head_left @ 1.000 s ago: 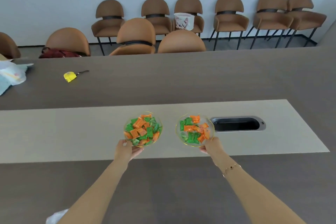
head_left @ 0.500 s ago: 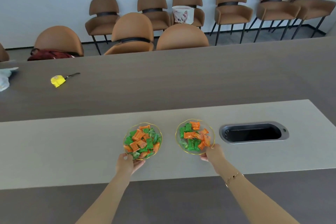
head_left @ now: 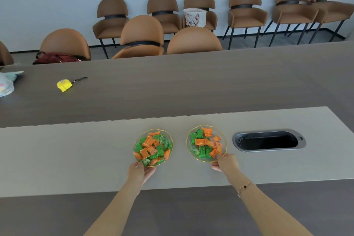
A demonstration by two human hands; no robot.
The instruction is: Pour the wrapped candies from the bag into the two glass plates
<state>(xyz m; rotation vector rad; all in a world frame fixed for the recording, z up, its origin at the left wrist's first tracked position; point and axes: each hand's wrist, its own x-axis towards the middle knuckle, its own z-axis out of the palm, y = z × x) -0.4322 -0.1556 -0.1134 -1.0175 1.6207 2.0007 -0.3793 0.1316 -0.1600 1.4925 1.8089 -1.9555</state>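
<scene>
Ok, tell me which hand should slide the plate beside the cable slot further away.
Right. The right hand already grips the near rim of that plate; the left hand holds the other plate, farther from the slot.

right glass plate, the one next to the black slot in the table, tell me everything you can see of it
The clear round glass plate with a thin gold scalloped rim sits flat on the pale beige strip of the table, left of the black oval recessed slot and apart from the other plate. It holds a loose pile of green and orange wrapped candies, with bare glass showing at its left side. The right hand grips its near right edge, thumb over the rim.
</scene>
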